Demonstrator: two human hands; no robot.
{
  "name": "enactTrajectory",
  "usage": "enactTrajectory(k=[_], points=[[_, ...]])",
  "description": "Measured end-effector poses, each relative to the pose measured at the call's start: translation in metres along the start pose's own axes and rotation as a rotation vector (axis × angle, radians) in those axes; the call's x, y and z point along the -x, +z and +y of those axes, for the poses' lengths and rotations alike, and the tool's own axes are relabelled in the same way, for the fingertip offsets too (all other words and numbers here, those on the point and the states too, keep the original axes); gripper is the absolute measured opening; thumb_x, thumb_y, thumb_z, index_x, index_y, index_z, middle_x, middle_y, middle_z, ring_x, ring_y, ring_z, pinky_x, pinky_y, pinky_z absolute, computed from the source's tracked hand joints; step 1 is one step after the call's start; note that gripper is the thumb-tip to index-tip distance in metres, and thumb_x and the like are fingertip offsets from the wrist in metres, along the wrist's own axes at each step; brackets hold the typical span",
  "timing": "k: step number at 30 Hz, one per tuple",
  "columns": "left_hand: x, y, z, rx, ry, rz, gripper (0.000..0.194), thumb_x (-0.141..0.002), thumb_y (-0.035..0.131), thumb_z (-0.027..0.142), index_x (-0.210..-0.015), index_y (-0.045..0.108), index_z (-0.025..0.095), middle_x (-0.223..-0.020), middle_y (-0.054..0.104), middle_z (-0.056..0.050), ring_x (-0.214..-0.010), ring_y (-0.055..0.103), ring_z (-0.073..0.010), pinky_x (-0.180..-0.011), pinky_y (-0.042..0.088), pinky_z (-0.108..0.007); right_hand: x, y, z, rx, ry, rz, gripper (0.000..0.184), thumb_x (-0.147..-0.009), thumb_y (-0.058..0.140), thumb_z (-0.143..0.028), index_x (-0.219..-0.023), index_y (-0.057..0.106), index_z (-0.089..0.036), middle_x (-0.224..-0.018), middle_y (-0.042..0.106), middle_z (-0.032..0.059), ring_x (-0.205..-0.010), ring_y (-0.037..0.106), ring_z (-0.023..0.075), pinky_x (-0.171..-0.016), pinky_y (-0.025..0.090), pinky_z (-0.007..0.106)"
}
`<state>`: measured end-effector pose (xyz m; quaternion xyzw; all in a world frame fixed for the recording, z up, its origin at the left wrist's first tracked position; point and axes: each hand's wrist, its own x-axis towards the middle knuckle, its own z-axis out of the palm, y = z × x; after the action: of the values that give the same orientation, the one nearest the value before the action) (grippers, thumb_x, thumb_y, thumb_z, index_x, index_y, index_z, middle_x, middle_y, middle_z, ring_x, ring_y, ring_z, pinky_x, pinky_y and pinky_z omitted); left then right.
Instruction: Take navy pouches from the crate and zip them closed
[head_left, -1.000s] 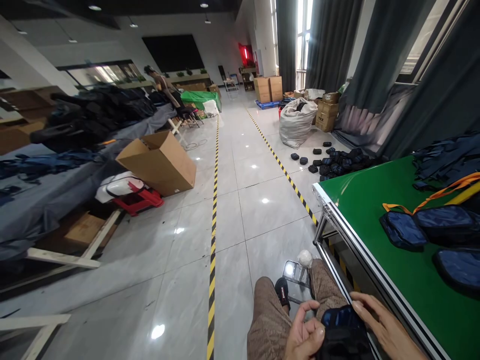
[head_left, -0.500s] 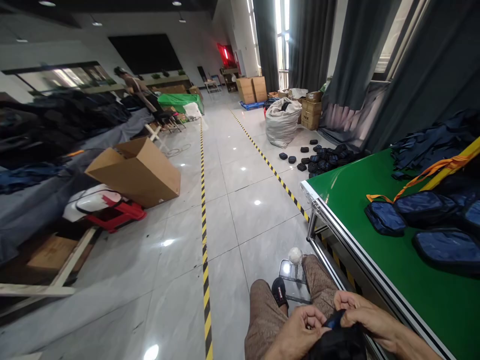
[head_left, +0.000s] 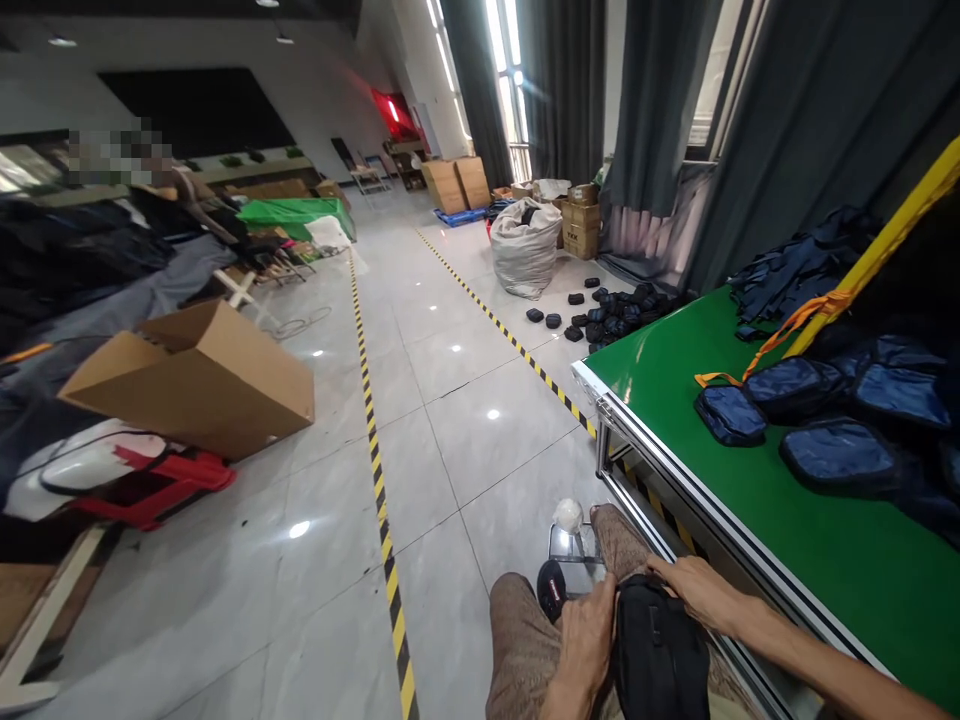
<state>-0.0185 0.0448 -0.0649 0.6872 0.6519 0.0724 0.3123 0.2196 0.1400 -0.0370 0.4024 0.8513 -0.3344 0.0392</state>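
Note:
A small black pouch (head_left: 660, 640) lies over my lap, its dark back with a strap loop facing up. My left hand (head_left: 589, 625) grips its upper left edge, fingers curled. At the upper right edge, my right hand (head_left: 694, 590) pinches the fabric, the forearm reaching in from the right. Both hands touch the pouch at its far end; the fingertips are partly hidden. To the right, several blue camouflage pouches (head_left: 840, 455) rest on the green table (head_left: 675, 365).
The table's metal edge (head_left: 652, 440) runs close by my right arm. More pouches (head_left: 630, 312) are heaped on the floor beyond it, near a big white sack (head_left: 525, 250). An open cardboard box (head_left: 225, 380) stands left of the yellow-black floor tape (head_left: 379, 490). A person (head_left: 195, 205) is at the far left.
The pouch has turned so its black back faces up and shows more fully. My hands have shifted to its far corners. The view has swung rightward.

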Motion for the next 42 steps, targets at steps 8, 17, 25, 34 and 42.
enactTrajectory(k=[8,17,25,34,42], points=[[0.010,-0.015,0.004,0.566,-0.231,0.330,0.046,-0.111,0.038,0.049,-0.131,0.072,0.026,-0.120,0.084,-0.014,-0.107,0.081,-0.0305,-0.090,0.058,-0.037,-0.050,-0.121,0.032,-0.524,0.095,0.146,0.037,-0.103,0.060,-0.054,-0.103,0.077,-0.022,-0.063,0.069,0.0001,-0.050,0.064,0.0183,-0.052,0.046,0.026],[0.043,0.036,-0.008,0.703,-0.409,0.310,0.061,-0.101,0.046,0.068,-0.133,0.066,0.021,-0.126,0.081,-0.016,-0.121,0.076,-0.0329,-0.110,0.055,-0.044,-0.061,-0.199,0.180,-0.139,0.619,0.938,0.076,-0.094,0.075,-0.048,-0.160,0.056,-0.016,-0.159,0.063,0.0215,-0.142,0.061,0.0369,-0.122,0.048,0.051],[0.044,0.036,0.013,0.566,-0.244,0.039,0.054,-0.104,0.041,0.059,-0.138,0.068,0.026,-0.103,0.079,-0.009,-0.105,0.078,-0.0317,-0.106,0.056,-0.046,-0.047,-0.149,0.178,0.049,0.690,0.741,0.032,-0.110,0.058,-0.033,-0.123,0.083,-0.019,-0.125,0.081,0.0186,-0.129,0.067,0.0342,-0.103,0.054,0.043],[0.005,-0.029,0.081,1.207,-0.198,0.078,0.076,-0.097,0.053,0.086,-0.124,0.069,0.018,-0.081,0.070,-0.002,-0.061,0.061,-0.0157,-0.062,0.053,-0.029,0.021,-0.100,0.069,-0.464,0.149,0.773,0.043,-0.105,0.067,-0.057,-0.116,0.089,-0.023,-0.123,0.084,0.0105,-0.114,0.077,0.0320,-0.105,0.059,0.046],[-0.029,-0.082,0.093,1.637,-0.239,0.050,0.065,-0.084,0.078,0.081,-0.088,0.066,0.018,-0.061,0.059,0.003,-0.049,0.052,-0.0111,-0.046,0.046,-0.023,0.084,-0.051,0.020,-0.565,-0.085,0.394,0.040,-0.108,0.069,-0.055,-0.135,0.084,-0.030,-0.141,0.079,0.0101,-0.140,0.068,0.0325,-0.126,0.050,0.057]])
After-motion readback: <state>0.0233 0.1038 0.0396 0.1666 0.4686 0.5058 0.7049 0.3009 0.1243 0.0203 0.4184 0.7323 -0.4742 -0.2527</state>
